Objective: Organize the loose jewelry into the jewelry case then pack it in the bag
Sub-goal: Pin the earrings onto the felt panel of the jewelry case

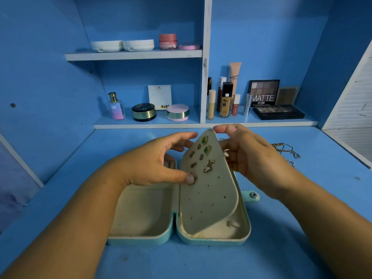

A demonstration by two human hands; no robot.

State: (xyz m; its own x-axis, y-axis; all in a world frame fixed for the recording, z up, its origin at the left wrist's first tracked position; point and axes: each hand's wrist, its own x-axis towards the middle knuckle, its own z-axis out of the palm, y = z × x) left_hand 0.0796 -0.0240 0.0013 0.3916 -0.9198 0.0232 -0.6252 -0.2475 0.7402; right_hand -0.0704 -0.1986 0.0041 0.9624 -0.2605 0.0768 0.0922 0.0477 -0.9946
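Observation:
A turquoise jewelry case lies open on the blue desk, its beige lining showing. Its beige earring flap stands tilted up over the right half, with several earrings pinned in it, among them green ones and a gold leaf-shaped one. My left hand pinches a small gold earring against the flap's left edge with the thumb. My right hand holds the flap from behind, thumb over its top corner. Loose gold chains lie on the desk to the right.
The case's snap tab sticks out to the right. Behind the desk, shelves carry a perfume bottle, compacts, foundation bottles and eyeshadow palettes. A white slatted panel stands at the right.

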